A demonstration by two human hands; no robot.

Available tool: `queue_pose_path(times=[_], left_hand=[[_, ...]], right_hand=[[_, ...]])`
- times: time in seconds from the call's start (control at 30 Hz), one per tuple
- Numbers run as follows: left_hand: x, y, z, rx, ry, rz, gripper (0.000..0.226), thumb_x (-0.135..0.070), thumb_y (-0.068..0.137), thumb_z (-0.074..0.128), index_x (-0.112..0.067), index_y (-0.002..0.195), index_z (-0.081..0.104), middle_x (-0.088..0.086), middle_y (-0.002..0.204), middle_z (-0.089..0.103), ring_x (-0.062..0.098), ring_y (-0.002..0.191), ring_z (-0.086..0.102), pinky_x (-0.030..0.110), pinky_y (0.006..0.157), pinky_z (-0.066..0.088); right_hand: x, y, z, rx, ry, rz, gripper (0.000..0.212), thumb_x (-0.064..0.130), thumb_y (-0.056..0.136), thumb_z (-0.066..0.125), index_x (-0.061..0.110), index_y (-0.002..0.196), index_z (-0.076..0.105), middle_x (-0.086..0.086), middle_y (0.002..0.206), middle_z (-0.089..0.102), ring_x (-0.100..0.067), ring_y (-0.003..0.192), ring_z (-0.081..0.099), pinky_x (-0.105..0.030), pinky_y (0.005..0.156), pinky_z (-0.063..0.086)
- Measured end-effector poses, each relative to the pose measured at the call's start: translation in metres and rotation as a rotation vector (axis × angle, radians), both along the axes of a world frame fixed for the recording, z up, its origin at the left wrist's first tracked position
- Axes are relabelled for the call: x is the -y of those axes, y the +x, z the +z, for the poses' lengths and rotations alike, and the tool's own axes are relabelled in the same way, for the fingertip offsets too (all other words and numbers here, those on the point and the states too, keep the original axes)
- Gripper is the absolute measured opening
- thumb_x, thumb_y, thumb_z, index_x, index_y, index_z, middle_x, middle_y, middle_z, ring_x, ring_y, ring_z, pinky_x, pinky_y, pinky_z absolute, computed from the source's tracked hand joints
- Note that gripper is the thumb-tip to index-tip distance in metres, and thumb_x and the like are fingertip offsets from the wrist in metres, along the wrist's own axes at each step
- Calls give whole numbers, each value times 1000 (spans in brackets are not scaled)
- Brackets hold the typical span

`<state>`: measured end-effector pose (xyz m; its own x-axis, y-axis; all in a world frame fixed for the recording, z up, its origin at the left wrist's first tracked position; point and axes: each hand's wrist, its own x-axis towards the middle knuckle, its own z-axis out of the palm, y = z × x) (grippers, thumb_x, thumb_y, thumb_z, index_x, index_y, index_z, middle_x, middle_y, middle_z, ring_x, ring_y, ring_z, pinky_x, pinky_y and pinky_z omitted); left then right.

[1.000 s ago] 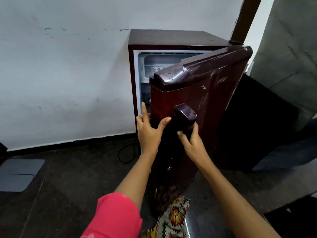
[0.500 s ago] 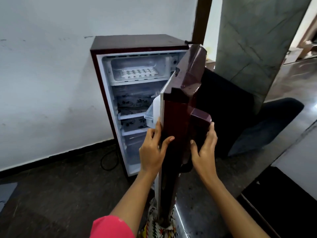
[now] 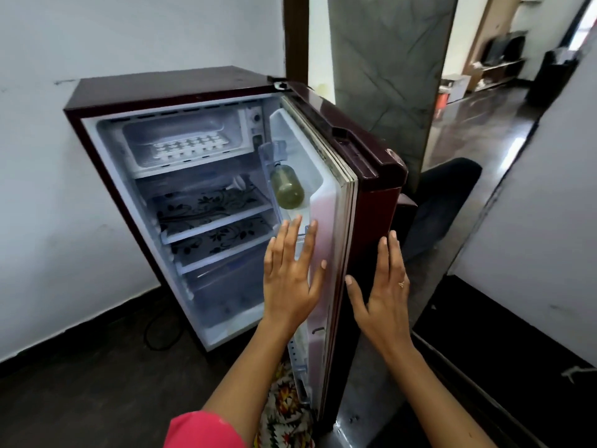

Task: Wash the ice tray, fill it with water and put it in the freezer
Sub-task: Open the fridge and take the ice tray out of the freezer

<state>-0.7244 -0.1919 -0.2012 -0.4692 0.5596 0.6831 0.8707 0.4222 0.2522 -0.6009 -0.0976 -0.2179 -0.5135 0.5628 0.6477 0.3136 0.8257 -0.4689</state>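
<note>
Two compartments show in the open maroon fridge (image 3: 174, 87): at top, the freezer box (image 3: 231, 124), where the white ice tray (image 3: 189, 147) lies flat on its floor; below, shelves (image 3: 210, 206) lined with floral mats. A greenish bottle (image 3: 287, 189) sits in the door's inner rack. Left hand (image 3: 290, 279), fingers straight and spread, holds nothing, at the inner face of the door (image 3: 371, 156); contact cannot be told. Right hand (image 3: 384, 295), fingers straight, grasping nothing, lies against the door's outer face. A dark chair (image 3: 445, 195) stands behind.
</note>
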Motion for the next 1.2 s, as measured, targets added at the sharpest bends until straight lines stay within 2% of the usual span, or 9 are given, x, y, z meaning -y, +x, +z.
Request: queue_pose_path(times=[0.1, 0.23, 0.33, 0.47, 0.53, 0.73, 1.03, 1.13, 1.2], left_hand=[[-15, 6, 0, 72, -82, 37, 68, -44, 94, 34, -13, 150, 12, 10, 157, 15, 18, 145, 3, 36, 117, -2], [-33, 14, -1, 72, -176, 48, 70, -44, 94, 33, -10, 150, 8, 8, 158, 7, 18, 146, 1, 38, 118, -3], [-46, 20, -2, 76, -229, 11, 73, -45, 95, 33, -11, 150, -1, 7, 158, -5, 17, 146, -4, 36, 117, -10], [-60, 28, 3, 64, -269, -46, 75, -44, 94, 35, -13, 149, -5, 6, 158, -8, 17, 146, -7, 32, 114, -20], [-66, 30, 5, 36, -297, -60, 74, -43, 95, 35, -13, 149, -6, 5, 158, -8, 17, 146, -7, 33, 113, -22], [-84, 35, 11, -10, -339, -98, 71, -44, 96, 27, -18, 149, -12, 1, 159, -10, 13, 145, -10, 36, 110, -26], [-112, 42, 18, -9, -358, -158, 70, -45, 97, 27, -20, 149, -11, -2, 158, -11, 12, 145, -12, 38, 105, -32], [-113, 40, 17, -12, -361, -152, 70, -46, 97, 26, -20, 149, -14, -1, 158, -14, 12, 144, -15, 38, 105, -32], [-111, 40, 14, -4, -369, -155, 70, -47, 97, 24, -21, 148, -16, -2, 158, -16, 12, 142, -19, 37, 105, -33]], right_hand=[[-12, 9, 1, 25, -21, -14, 78, 46, 92, 42, 24, 148, -8, -3, 158, -7, -22, 146, 9, -38, 111, 16], [-30, 18, 5, 39, -55, -41, 83, 43, 92, 47, 28, 147, -13, 4, 158, -15, -11, 143, 6, -39, 106, 20], [-41, 25, 11, 42, -94, -71, 83, 41, 93, 47, 31, 145, -16, 9, 156, -19, -4, 137, 10, -48, 105, 32], [-53, 28, 17, 40, -202, -100, 84, 41, 92, 48, 35, 143, -17, 11, 156, -19, -10, 136, 19, -54, 96, 46], [-61, 28, 19, 35, -241, -103, 86, 40, 91, 50, 36, 142, -19, 9, 156, -19, -7, 135, 16, -53, 99, 43], [-90, 30, 17, 34, -272, -111, 89, 38, 90, 54, 31, 142, -17, 8, 155, -19, 19, 123, -10, -48, 111, 21], [-118, 34, 21, 67, -287, -167, 93, 47, 87, 53, 31, 140, -22, 8, 155, -22, 2, 131, -4, -48, 112, 19], [-117, 35, 24, 95, -295, -166, 93, 48, 87, 52, 33, 139, -24, 7, 156, -21, -3, 133, 2, -51, 111, 21], [-113, 36, 22, 138, -293, -190, 92, 50, 87, 50, 33, 138, -25, 7, 156, -20, -16, 141, 11, -52, 109, 26]])
